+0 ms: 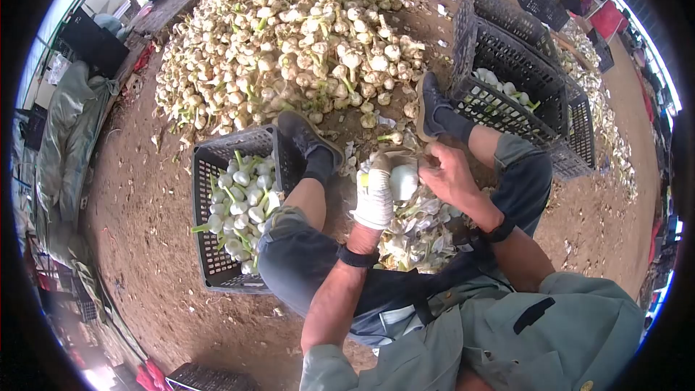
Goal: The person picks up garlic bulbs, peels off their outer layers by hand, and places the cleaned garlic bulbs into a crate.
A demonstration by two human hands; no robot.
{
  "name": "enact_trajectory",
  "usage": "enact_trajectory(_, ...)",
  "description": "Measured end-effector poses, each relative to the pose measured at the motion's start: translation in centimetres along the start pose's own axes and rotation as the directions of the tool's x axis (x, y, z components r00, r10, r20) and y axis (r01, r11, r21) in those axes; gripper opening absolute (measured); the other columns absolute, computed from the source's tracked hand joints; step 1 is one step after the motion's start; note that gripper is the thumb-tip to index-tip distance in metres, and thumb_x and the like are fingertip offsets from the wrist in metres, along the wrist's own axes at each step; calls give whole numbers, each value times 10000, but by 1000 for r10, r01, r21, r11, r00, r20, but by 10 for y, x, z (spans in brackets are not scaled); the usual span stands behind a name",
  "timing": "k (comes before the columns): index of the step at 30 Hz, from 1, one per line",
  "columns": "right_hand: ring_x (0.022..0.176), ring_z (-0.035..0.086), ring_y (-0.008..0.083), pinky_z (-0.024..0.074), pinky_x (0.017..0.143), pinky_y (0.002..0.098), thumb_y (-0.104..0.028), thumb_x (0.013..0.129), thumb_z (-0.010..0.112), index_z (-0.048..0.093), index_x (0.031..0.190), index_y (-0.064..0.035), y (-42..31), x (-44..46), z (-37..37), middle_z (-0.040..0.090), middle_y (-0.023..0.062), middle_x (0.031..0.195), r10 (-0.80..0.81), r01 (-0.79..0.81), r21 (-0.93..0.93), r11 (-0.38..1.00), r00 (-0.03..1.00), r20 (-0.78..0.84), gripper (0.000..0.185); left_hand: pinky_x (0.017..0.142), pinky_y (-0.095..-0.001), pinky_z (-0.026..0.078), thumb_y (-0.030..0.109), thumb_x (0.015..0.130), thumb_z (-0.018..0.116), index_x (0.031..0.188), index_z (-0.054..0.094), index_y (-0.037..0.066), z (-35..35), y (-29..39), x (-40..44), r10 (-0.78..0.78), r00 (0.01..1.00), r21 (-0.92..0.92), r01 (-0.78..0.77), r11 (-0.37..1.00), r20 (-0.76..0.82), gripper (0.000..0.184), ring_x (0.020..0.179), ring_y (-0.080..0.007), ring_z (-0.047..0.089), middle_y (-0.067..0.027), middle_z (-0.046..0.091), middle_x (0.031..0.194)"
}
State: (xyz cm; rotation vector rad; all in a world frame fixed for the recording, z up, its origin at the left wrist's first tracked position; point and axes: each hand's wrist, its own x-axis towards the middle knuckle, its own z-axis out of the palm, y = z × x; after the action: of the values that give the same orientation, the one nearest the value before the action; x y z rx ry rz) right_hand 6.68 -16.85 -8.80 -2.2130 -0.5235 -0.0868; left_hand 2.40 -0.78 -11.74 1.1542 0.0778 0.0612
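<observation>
The left hand (374,192), in a white fabric glove, has its grip closed around a smooth, rounded white garlic bulb (404,183). The bare right hand (450,176) bends its fingers at the bulb's right side; whether that grip is narrow or pinching something, I cannot tell. Below the grip lies a loose heap of crinkled, papery, cream garlic skins (416,242). Left of it, a black latticed plastic crate (210,262) holds glossy white bulbs with green stems (239,206). Beyond the grip rises a broad mound of rough, tan, dirt-tinged garlic (282,51) on the crumbly brown earth floor (145,246).
</observation>
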Motion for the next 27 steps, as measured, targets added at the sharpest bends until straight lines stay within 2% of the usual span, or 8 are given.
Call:
enact_trajectory(3, 518, 559, 170, 414, 477, 336, -127, 833, 611, 567, 792, 30, -2, -4, -6, 588, 138, 639, 118, -122, 165, 979, 992, 32, 168, 735, -267, 514, 373, 983, 433, 1201, 596, 6, 2, 5, 0, -13, 995, -74, 20, 997, 96, 456, 835, -132, 625, -83, 662, 1041)
enact_trajectory(5, 532, 512, 121, 389, 482, 307, -180, 891, 613, 575, 888, 20, -13, -2, -15, 574, 96, 667, 452, -564, 544, 622, 825, 339, 204, 747, -261, 514, 331, 964, 466, 1210, 589, 5, 4, 11, 1, 46, 995, -119, -36, 992, 84, 426, 845, -139, 626, -78, 662, 1044)
enact_trajectory(10, 546, 497, 110, 400, 492, 291, -219, 933, 600, 564, 972, 5, -10, -13, 0, 575, 82, 693, 135, -158, 404, 901, 987, 85, 231, 695, -252, 504, 294, 955, 492, 1158, 603, 3, 8, -4, 7, 192, 978, 26, -191, 981, -76, 372, 801, -118, 603, -69, 660, 991)
enact_trajectory(14, 551, 520, 147, 417, 508, 296, -194, 922, 606, 597, 911, 8, -20, -13, 4, 577, 97, 672, -127, 157, 145, 977, 973, -194, 203, 603, -271, 482, 334, 964, 504, 1024, 619, 12, -5, -26, 9, -84, 986, 7, 86, 996, -145, 347, 728, -97, 580, -51, 639, 883)
enact_trajectory(17, 553, 535, 186, 423, 518, 315, -167, 903, 617, 613, 857, 12, 14, -6, 13, 582, 115, 671, -47, 68, 58, 996, 950, -310, 185, 590, -270, 489, 405, 960, 508, 1004, 625, 16, -14, -24, 5, -253, 964, 22, 255, 967, -82, 409, 703, -104, 593, -54, 644, 882)
enact_trajectory(18, 596, 570, 233, 454, 570, 341, -139, 880, 617, 612, 835, 18, 22, -9, 10, 606, 143, 723, 238, -208, 168, 964, 955, -179, 164, 624, -273, 504, 432, 960, 497, 1028, 622, 12, -10, -22, 5, -129, 985, -104, 118, 988, -111, 444, 740, -114, 609, -62, 651, 909)
enact_trajectory(20, 640, 586, 234, 466, 606, 346, -127, 866, 622, 612, 854, 19, 61, -19, 15, 611, 150, 749, 247, -231, 122, 965, 959, -137, 147, 754, -300, 537, 492, 954, 480, 1104, 603, 0, -13, -13, 3, 97, 994, -241, -106, 965, -49, 529, 877, -156, 641, -82, 657, 1005)
enact_trajectory(27, 714, 608, 229, 472, 658, 370, -203, 868, 645, 600, 925, 4, 38, -27, 13, 598, 143, 771, 77, -77, 264, 961, 997, 13, 220, 788, -311, 532, 408, 952, 529, 1124, 597, -23, -12, -9, 7, -11, 987, -331, -44, 942, -161, 469, 921, -173, 638, -119, 650, 1048)
